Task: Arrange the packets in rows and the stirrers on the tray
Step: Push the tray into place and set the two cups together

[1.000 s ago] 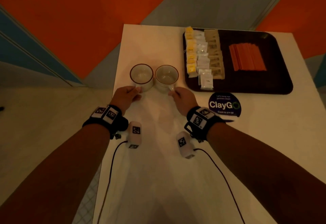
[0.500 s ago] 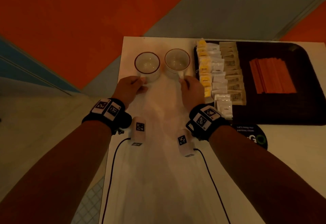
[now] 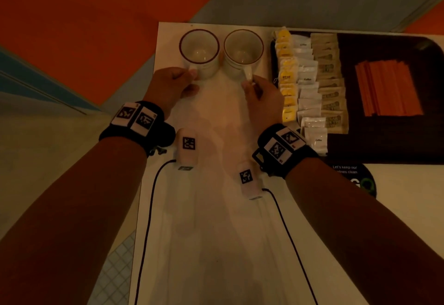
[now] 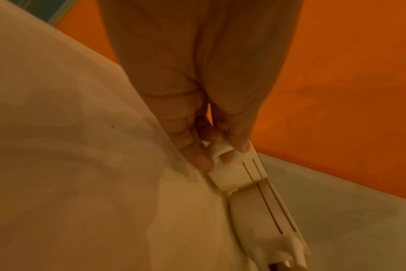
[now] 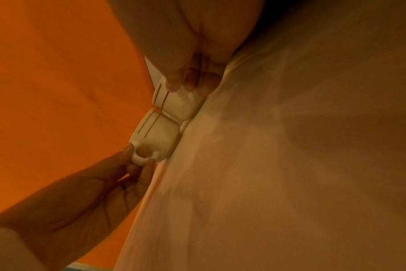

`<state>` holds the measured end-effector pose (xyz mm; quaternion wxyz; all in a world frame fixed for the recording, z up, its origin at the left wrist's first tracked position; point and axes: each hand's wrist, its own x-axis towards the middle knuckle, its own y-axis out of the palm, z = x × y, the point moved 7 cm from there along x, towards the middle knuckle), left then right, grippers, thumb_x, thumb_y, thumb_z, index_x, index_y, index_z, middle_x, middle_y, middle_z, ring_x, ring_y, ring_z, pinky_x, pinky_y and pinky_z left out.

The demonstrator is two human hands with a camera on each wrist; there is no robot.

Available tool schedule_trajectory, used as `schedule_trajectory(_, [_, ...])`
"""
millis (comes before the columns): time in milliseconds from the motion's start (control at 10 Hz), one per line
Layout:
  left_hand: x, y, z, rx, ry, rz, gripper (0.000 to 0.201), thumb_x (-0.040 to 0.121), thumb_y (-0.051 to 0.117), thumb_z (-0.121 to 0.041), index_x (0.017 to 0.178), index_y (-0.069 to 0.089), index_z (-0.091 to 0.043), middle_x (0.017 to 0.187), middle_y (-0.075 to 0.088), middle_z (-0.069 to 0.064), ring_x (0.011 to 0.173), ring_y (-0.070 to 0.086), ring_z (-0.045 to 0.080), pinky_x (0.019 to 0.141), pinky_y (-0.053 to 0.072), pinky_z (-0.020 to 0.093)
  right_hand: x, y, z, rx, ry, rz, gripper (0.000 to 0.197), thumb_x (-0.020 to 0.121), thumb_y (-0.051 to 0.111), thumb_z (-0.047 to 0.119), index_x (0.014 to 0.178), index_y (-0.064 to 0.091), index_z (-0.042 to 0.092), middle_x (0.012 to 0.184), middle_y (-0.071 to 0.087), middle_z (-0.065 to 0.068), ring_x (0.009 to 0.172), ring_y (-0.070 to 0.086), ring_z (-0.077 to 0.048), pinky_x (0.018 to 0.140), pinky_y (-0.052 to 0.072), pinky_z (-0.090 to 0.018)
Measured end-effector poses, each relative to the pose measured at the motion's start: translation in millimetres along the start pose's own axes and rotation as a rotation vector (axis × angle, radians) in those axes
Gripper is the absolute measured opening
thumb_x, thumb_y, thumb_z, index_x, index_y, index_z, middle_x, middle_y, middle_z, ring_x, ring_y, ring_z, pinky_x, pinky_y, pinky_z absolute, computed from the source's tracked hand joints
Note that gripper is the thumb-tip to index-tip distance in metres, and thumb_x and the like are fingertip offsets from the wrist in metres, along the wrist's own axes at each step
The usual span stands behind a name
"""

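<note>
The left hand (image 3: 168, 83) has its fingers curled round the handle of the left mug (image 3: 199, 52), thumb on top and fingertips (image 4: 203, 161) pinching the handle from below, as the left wrist view shows. The right hand (image 3: 262, 98) pinches the handle of the right mug (image 3: 242, 51) in the same way, with the thumb and curled fingers closed on it. Both mugs are white with a dark red rim line, stand upright on the table (image 3: 216, 232) just ahead of the hands, and sit side by side; in the right wrist view their walls look to be touching.

To the right of the right hand lies the dark tray (image 3: 384, 143). On the part of it nearest that hand the packets (image 3: 310, 83) lie in three overlapping rows running away from the person: yellow closest to the hand, then white, then brown. Further right on the tray, well apart from the packets, the orange stirrers (image 3: 388, 88) lie in one flat, close bundle.

The mugs stand near the far edge of the table, and the left mug is close to its left edge beyond the left hand. Bare tabletop lies between the two forearms toward the person. A round dark sticker (image 3: 353, 179) lies on the table beside the right wrist, just nearer than the tray.
</note>
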<state>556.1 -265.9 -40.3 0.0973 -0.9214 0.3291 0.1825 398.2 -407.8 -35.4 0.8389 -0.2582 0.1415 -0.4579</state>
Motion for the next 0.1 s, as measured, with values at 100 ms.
schedule_trajectory(100, [-13.5,-16.3,-1.6,0.069,0.03,-0.121,0.01,0.087,0.064,-0.022,0.087,0.067,-0.012,0.086,0.065,0.005,0.068,0.063,0.013,0.075,0.057,0.029,-16.1,-17.8,-2.6,0.086,0.017,0.018,0.027,0.092,0.054,0.03,0.11,0.065,0.012,0.074,0.061,0.001,0.068,0.054,-0.008,0.068,0.046,-0.017])
